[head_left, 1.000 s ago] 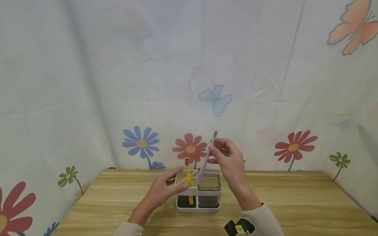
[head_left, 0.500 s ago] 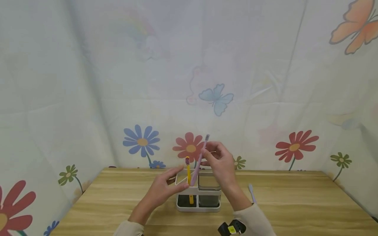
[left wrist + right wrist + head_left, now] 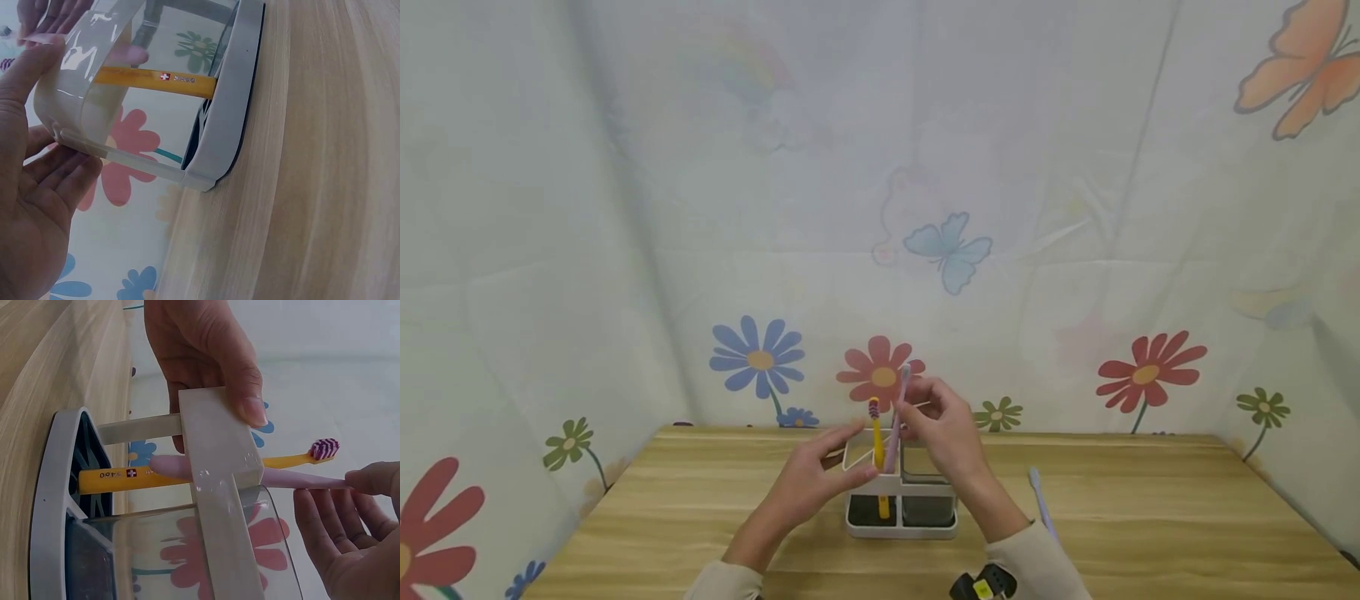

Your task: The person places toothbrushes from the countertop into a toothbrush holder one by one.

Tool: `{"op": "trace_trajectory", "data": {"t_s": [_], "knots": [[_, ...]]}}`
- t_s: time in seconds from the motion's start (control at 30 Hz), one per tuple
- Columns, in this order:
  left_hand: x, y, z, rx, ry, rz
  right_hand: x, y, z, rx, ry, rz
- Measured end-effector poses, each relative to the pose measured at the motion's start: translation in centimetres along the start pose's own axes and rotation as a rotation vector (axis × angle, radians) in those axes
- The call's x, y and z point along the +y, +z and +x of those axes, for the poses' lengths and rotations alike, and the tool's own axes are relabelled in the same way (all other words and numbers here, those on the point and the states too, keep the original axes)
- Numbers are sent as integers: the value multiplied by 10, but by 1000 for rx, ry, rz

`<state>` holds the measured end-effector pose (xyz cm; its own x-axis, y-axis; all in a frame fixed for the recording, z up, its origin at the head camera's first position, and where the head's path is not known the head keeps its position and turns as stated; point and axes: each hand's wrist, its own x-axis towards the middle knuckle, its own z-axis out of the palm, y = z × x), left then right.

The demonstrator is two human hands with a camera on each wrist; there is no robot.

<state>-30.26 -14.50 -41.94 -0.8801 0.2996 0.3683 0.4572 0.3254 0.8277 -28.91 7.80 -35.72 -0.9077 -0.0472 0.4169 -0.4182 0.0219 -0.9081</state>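
A white toothbrush holder (image 3: 891, 486) stands on the table, steadied by my left hand (image 3: 805, 482), with thumb and fingers around its upper frame. In the holder's left section a yellow toothbrush (image 3: 106, 481) stands upright, its purple-and-white bristles on top and its foot at the dark base. My right hand (image 3: 951, 433) pinches a pink toothbrush (image 3: 300, 479) near its head. The pink handle passes down through the upper frame beside the yellow one, and its rounded end hangs above the base in the right wrist view. A clear cup (image 3: 153, 550) fills the holder's other section.
A pale lilac toothbrush (image 3: 1037, 492) lies on the wooden table (image 3: 1150, 517) to the right, partly hidden by my right sleeve (image 3: 1037, 560). A cloth backdrop (image 3: 1037, 208) with flowers and butterflies rises behind the table.
My right hand has moved left and down, bringing the pink toothbrush from over the cup into the left section, more upright. The lilac toothbrush has come into view. My left hand stays put.
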Motion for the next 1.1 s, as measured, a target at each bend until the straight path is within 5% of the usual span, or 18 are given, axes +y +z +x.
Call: {"op": "trace_trajectory", "data": {"t_s": [1.1], "knots": [[0, 0, 3, -7, -10, -7, 12, -10, -5, -202, 11, -166]]}}
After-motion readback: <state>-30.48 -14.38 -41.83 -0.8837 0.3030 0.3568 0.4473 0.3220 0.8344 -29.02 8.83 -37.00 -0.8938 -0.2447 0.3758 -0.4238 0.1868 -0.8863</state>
